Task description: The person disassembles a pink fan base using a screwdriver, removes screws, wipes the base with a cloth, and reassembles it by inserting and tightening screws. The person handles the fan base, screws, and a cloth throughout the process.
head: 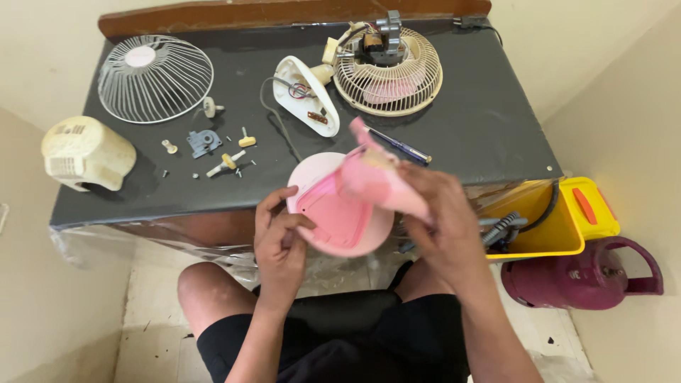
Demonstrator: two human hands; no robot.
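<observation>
Both hands, left hand (pixel 280 245) and right hand (pixel 443 223), grip the pink fan blade (pixel 347 209); right fingertips hidden.

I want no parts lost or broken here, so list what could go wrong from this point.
1. The pink fan blade is held by the left hand and right hand beyond the table edge; a slip would likely drop it to the floor.
2. The small screws lie loose and could roll off.
3. The screwdriver lies close behind the hands and might be knocked.
</observation>
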